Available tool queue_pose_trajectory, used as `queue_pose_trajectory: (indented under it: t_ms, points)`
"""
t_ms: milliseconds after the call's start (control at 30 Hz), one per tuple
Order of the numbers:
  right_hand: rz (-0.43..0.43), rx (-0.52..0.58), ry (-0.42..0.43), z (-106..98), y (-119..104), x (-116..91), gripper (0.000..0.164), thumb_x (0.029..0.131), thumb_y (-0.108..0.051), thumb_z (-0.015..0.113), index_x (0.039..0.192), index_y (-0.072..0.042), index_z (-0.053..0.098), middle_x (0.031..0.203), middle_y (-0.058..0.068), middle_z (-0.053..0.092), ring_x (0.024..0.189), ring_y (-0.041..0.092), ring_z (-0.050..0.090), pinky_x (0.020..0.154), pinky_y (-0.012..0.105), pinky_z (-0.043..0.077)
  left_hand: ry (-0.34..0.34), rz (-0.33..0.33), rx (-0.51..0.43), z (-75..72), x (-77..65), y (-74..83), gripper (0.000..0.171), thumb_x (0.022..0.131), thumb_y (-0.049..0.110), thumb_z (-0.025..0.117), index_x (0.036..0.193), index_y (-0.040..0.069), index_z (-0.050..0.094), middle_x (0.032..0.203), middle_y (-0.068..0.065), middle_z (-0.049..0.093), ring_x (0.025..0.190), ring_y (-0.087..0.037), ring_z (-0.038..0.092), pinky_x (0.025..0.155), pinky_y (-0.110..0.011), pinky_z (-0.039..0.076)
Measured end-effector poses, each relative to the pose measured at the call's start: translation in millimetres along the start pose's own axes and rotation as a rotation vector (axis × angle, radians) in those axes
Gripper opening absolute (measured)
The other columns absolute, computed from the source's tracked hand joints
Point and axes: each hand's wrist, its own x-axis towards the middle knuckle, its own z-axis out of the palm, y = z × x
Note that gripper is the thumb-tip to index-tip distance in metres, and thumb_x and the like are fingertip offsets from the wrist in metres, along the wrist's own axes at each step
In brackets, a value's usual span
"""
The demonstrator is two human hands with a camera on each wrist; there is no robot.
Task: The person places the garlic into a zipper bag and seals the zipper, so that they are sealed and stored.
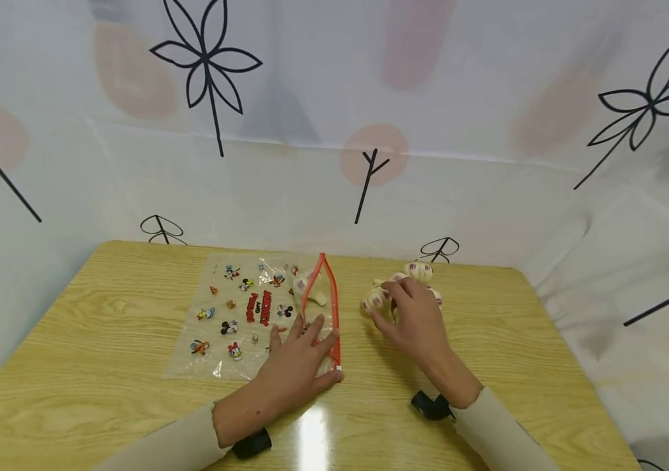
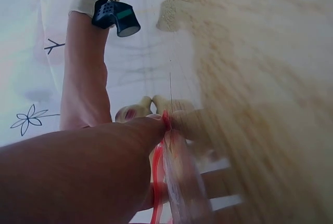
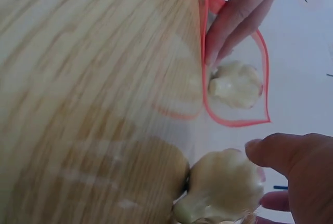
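A clear zip bag (image 1: 228, 347) with a red zip and cartoon prints lies flat, its mouth parted toward the right. One garlic bulb (image 1: 303, 286) sits inside, just behind the mouth; the right wrist view shows this bulb (image 3: 237, 86) through the red-rimmed opening. My left hand (image 1: 293, 366) rests with spread fingers on the mouth's near end, thumb beside the zip's end. To the right, my right hand (image 1: 419, 324) reaches over several loose garlic bulbs (image 1: 418, 271). Its thumb and fingers are spread about the nearest bulb (image 3: 223, 182), thumb tip right at its edge.
The wooden table (image 1: 104, 314) ends at a patterned cloth backdrop (image 1: 287, 190), which also rises at both sides. A black device (image 1: 431, 405) is worn at the right wrist, another (image 1: 252, 445) at the left. Light glares on the table's near middle.
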Motion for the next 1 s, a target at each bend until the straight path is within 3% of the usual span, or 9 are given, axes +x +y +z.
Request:
queue_pose_trajectory:
  t_ms: [100,333,533,1000]
  points:
    - [0.009,-0.031,-0.034,0.4,0.5,-0.2,0.05,0.082,-0.031,0.093,0.117,-0.002,0.073,0.095,0.011,0.068,0.083,0.028,0.062,0.083,0.051,0.053,-0.004,0.0,0.0,0.0,0.7,-0.1,0.07,0.101,0.062,0.062,0.158,0.021,0.054,0.168,-0.014,0.039,0.152,-0.052,0.035,0.107,-0.087,0.028]
    - [0.068,-0.108,-0.111,-0.3,-1.2,-1.4,0.057,0.081,-0.036,0.094,0.126,-0.008,0.073,0.115,0.013,0.075,0.109,0.036,0.066,0.104,0.062,0.04,-0.008,-0.002,0.005,-0.4,2.6,0.3,0.071,0.101,0.063,0.062,0.158,0.021,0.054,0.168,-0.014,0.04,0.152,-0.051,0.035,0.106,-0.087,0.028]
    - [0.067,-0.1,-0.155,0.5,-2.3,-1.9,0.059,0.081,-0.037,0.094,0.127,-0.01,0.071,0.121,0.012,0.076,0.113,0.035,0.063,0.102,0.06,0.033,-0.019,-0.003,0.006,-1.1,2.2,0.8,0.071,0.101,0.063,0.061,0.158,0.022,0.053,0.168,-0.014,0.039,0.152,-0.051,0.035,0.107,-0.086,0.028]
    - [-0.051,0.029,-0.201,3.8,-1.9,-0.4,0.055,0.08,-0.022,0.095,0.121,-0.002,0.063,0.12,0.014,0.069,0.117,0.035,0.06,0.104,0.051,0.051,-0.007,-0.001,0.013,-3.0,-0.4,1.6,0.07,0.101,0.062,0.061,0.157,0.02,0.055,0.168,-0.015,0.04,0.151,-0.052,0.036,0.107,-0.086,0.029]
